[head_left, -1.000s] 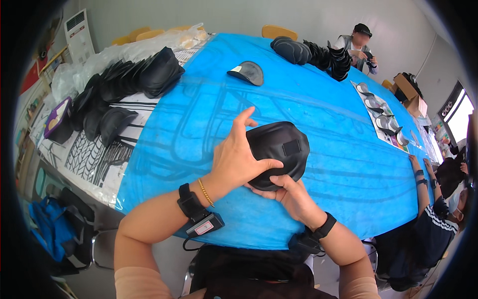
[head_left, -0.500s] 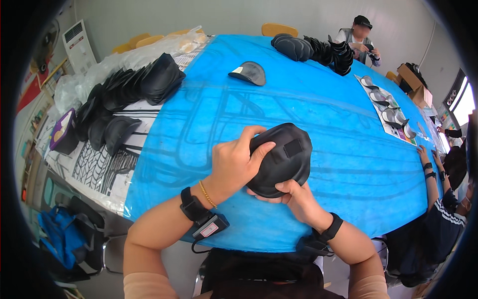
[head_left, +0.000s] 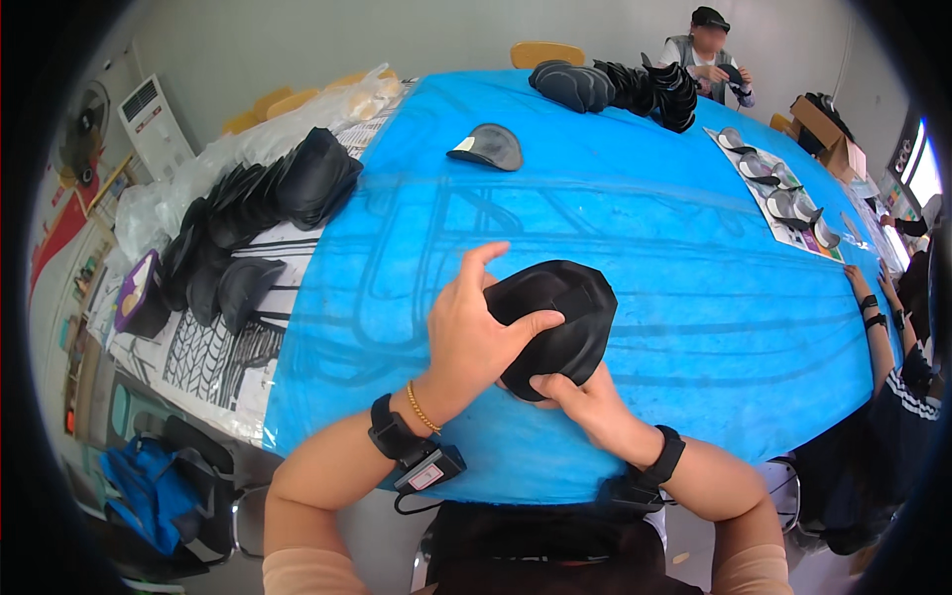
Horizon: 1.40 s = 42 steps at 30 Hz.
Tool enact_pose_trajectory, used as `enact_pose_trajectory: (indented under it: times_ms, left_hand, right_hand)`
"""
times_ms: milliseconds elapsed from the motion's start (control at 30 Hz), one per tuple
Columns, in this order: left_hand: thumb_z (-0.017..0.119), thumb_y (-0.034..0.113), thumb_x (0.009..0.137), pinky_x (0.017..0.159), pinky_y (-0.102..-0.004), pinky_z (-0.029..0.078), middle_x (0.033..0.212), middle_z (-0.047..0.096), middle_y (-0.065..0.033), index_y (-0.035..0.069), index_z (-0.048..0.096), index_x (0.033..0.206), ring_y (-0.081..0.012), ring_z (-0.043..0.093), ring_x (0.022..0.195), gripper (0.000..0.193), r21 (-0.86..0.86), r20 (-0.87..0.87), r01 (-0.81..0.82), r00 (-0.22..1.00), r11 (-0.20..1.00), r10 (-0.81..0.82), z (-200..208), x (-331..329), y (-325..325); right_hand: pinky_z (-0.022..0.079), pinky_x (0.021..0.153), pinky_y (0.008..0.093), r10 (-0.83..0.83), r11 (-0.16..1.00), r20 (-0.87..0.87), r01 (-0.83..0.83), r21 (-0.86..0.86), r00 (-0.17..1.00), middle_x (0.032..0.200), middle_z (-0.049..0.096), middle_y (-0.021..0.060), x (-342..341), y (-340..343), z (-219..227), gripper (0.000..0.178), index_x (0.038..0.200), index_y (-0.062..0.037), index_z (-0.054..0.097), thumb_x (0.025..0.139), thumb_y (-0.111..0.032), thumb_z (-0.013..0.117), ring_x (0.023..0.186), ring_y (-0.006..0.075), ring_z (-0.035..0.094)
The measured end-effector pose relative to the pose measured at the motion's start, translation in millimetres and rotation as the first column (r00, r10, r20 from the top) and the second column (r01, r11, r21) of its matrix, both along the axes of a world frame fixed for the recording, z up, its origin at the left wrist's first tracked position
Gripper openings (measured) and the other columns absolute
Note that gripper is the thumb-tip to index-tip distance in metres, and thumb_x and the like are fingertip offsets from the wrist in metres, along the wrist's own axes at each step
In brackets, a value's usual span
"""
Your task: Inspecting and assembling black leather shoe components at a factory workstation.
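Note:
Between my two hands, over the near middle of the table, is a black, rounded, cap-like piece [head_left: 565,317] with a dark, smooth surface. My left hand [head_left: 479,322] grips its left side, the thumb lying across the top and the index finger lifted off the edge. The other fingers of that hand are partly hidden by the piece. At the lower edge my right hand [head_left: 585,402] pinches it, thumb on top and fingers underneath. A similar dark cap-like piece [head_left: 491,149] with a pale patch lies alone farther off on the blue table cover [head_left: 674,288].
Stacks of black cap-like pieces [head_left: 312,183] stand at the left, beside a purple-rimmed container [head_left: 142,297] and clear plastic wrapping [head_left: 208,164]. Another black stack [head_left: 645,94] sits at the far side, near a seated person [head_left: 709,59]. Several grey-and-white pieces [head_left: 788,208] line the right, near another person's arms [head_left: 873,327].
My left index finger has lifted from the piece and the thumb has slid farther across its top. The piece has turned slightly, and its square patch shows less. The whole view has shifted a little.

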<state>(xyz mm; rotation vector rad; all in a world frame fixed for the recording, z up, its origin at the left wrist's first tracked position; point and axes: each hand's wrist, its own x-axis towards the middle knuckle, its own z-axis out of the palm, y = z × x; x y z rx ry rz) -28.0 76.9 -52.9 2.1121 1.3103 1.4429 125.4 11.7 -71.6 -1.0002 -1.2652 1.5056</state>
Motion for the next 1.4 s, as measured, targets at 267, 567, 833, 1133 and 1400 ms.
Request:
enact_pose_trajectory:
  times_ms: [267, 567, 833, 1133, 1400]
  left_hand:
    - [0.083, 0.021, 0.071, 0.056, -0.0251, 0.047, 0.074, 0.066, -0.0055, 0.004, 0.061, 0.107, -0.0132, 0.058, 0.057, 0.045, 0.415, -0.17, -0.032, 0.979, 0.909, 0.112, 7, -12, 6]
    - [0.078, 0.025, 0.079, 0.065, -0.0246, 0.05, 0.08, 0.069, -0.009, -0.003, 0.06, 0.103, -0.0107, 0.063, 0.07, 0.041, -0.032, 0.225, 0.268, 0.941, 0.963, -0.255, 20, -20, 10]
    - [0.068, 0.015, 0.088, 0.074, -0.0211, 0.048, 0.099, 0.067, -0.0054, -0.006, 0.056, 0.122, -0.0079, 0.061, 0.087, 0.041, -0.369, 0.322, 0.457, 0.88, 0.81, -0.349, 2, -23, 20]
    - [0.055, 0.033, 0.097, 0.057, -0.0223, 0.044, 0.072, 0.066, -0.0018, -0.002, 0.065, 0.105, -0.004, 0.053, 0.065, 0.038, -0.231, 0.335, 0.372, 0.898, 0.899, -0.285, -5, -23, 29]
    - [0.061, 0.033, 0.093, 0.059, -0.0217, 0.045, 0.074, 0.065, 0.0008, -0.003, 0.067, 0.104, -0.0042, 0.054, 0.068, 0.038, -0.379, 0.273, 0.405, 0.908, 0.832, -0.317, -1, -25, 26]
  right_hand:
    - [0.053, 0.073, 0.0291, 0.127, 0.992, -0.053, -0.127, 0.009, 0.99, 0.1, 0.067, 0.0092, 7, 3, 16, 0.028, 0.113, 0.0016, 0.057, 0.089, -0.01, 0.051, 0.093, 0.0147, 0.064]
    - [0.054, 0.09, 0.0408, 0.187, 0.97, -0.39, -0.232, -0.07, 0.902, 0.127, 0.054, 0.0223, 17, 18, 22, 0.05, 0.138, 0.0018, 0.032, 0.093, -0.014, 0.045, 0.108, 0.037, 0.061]
    - [0.056, 0.087, 0.0367, 0.122, 0.982, -0.435, -0.171, -0.077, 0.892, 0.12, 0.058, 0.0209, 18, 19, 23, 0.05, 0.134, 0.0033, 0.035, 0.093, -0.019, 0.05, 0.106, 0.0361, 0.063]
    - [0.055, 0.086, 0.0396, -0.011, 0.96, -0.458, -0.12, -0.255, 0.889, 0.119, 0.061, 0.0176, 57, 54, 18, 0.062, 0.13, -0.0002, 0.046, 0.096, -0.053, 0.042, 0.1, 0.0255, 0.066]
    - [0.056, 0.078, 0.0309, -0.082, 0.942, -0.292, -0.022, -0.334, 0.953, 0.11, 0.064, 0.0094, 59, 50, 20, 0.044, 0.123, 0.0004, 0.051, 0.089, -0.022, 0.066, 0.093, 0.016, 0.066]
